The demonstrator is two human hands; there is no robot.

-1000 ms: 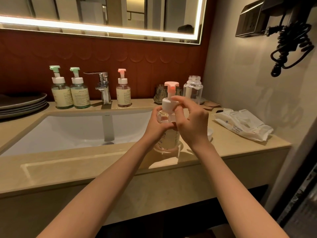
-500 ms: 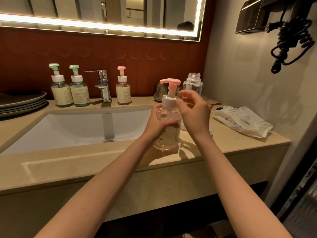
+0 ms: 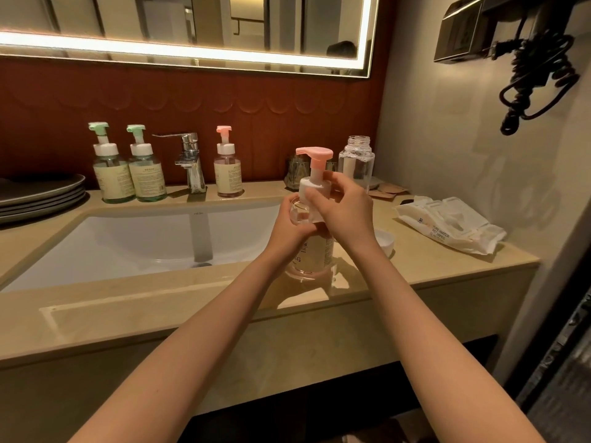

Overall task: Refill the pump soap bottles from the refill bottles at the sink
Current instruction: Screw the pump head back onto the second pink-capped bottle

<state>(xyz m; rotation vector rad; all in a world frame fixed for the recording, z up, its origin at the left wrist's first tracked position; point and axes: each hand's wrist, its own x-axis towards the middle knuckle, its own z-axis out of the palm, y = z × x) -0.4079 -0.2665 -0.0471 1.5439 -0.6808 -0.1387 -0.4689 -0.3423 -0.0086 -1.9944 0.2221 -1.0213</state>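
A clear pump bottle (image 3: 315, 255) with a pink pump head (image 3: 315, 155) stands on the counter right of the sink (image 3: 144, 238). My left hand (image 3: 289, 227) grips its body from the left. My right hand (image 3: 343, 207) curls its fingers round the white pump collar (image 3: 311, 186). Behind it stands an uncapped clear refill bottle (image 3: 355, 163). At the back wall are two green-pump bottles (image 3: 112, 169) (image 3: 145, 171) left of the faucet (image 3: 190, 161), and a small pink-pump bottle (image 3: 227, 169) to its right.
A white round cap (image 3: 385, 243) lies on the counter right of my hands. A wet-wipes pack (image 3: 451, 223) lies at the far right. Stacked grey plates (image 3: 38, 195) sit far left. A glass holder (image 3: 295, 175) stands behind the bottle. A coiled black cord (image 3: 537, 78) hangs on the right wall.
My right hand let go of the collar and spread its fingers half a second ago; now it grips the collar again. The pump head has turned to point left. The bottle stays in place.
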